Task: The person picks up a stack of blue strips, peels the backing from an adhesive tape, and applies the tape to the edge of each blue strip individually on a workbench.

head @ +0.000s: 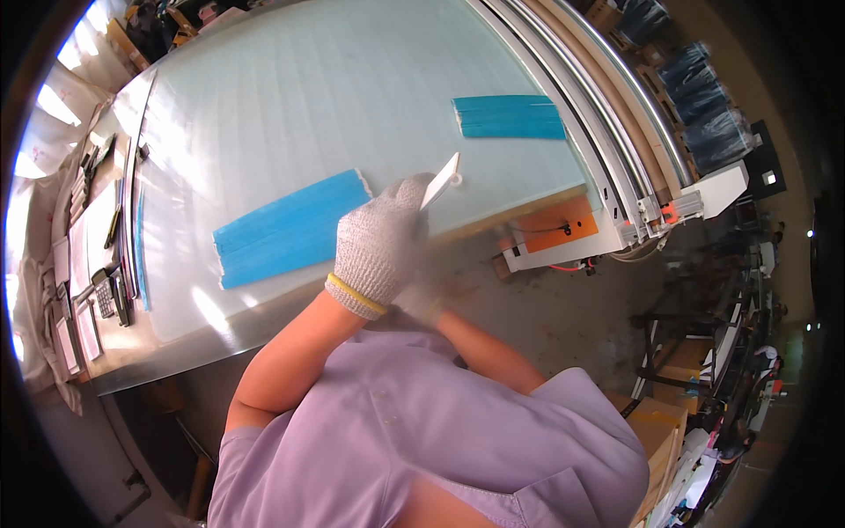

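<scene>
My left hand (383, 244), in a grey knitted glove with a yellow cuff, is raised over the table's near edge. It is closed around a thin white flat piece (441, 183) whose tip points up and right. A small white ring shows beside that piece. Blurred and partly hidden behind the left hand is my right hand (422, 303), also gloved; its fingers and anything in them cannot be made out. Beyond the left hand, a stack of blue strips (290, 228) lies on the glass-like tabletop (317, 86). Another blue stack (509, 117) rests farther right.
Along the right side runs a machine rail with long rollers (614, 99), ending in a white bracket (723, 191). An orange panel (561, 224) sits beneath the table corner. Papers and a calculator (104, 295) lie at the left edge. Cardboard boxes (653, 429) stand at lower right.
</scene>
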A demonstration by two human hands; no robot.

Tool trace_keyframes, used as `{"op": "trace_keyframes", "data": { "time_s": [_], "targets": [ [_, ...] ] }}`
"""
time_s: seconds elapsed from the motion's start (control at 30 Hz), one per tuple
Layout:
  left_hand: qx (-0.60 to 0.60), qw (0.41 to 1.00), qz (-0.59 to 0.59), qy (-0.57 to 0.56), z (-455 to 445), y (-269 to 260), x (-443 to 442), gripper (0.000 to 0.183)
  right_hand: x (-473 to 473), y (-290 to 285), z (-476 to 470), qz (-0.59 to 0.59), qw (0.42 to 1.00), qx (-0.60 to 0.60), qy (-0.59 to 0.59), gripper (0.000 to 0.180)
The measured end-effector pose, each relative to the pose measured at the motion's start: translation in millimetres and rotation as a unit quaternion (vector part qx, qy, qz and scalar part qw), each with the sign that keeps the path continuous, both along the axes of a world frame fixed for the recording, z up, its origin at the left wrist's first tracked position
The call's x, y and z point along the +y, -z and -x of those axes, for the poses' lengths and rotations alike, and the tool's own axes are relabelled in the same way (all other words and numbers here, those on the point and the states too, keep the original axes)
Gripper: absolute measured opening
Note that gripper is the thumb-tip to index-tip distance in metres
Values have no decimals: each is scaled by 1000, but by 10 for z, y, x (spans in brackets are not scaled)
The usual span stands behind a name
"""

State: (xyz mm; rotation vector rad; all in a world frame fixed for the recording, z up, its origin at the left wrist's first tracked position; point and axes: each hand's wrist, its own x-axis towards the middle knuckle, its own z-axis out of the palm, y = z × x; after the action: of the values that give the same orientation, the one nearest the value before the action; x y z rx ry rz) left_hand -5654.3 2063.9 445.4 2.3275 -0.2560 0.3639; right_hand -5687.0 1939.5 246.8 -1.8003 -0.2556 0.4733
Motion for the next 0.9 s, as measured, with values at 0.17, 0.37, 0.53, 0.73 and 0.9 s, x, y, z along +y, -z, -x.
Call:
{"op": "trace_keyframes", "data": {
  "time_s": [0.17, 0.37, 0.53, 0.73, 0.9],
  "targets": [
    [-12, 999, -29, 4, 28, 12, 30, 34, 92, -115, 61, -13, 1000, -9, -3, 47],
    [3, 998, -70, 1, 57, -53, 55, 39, 172, 275, 120, -63, 997, 25, -28, 49],
    [37, 993, 109, -10, 92, 161, 529, 35, 102, 220, 40, -39, 999, 24, -4, 44],
    [197, 830, 453, -257, 847, 1485, 2156, 41, -396, 152, -286, 386, 864, -318, -61, 52],
    [100, 923, -67, -366, 884, 2154, 2123, 63, -350, -108, -341, 500, 751, -421, -95, 35]
  ]
}}
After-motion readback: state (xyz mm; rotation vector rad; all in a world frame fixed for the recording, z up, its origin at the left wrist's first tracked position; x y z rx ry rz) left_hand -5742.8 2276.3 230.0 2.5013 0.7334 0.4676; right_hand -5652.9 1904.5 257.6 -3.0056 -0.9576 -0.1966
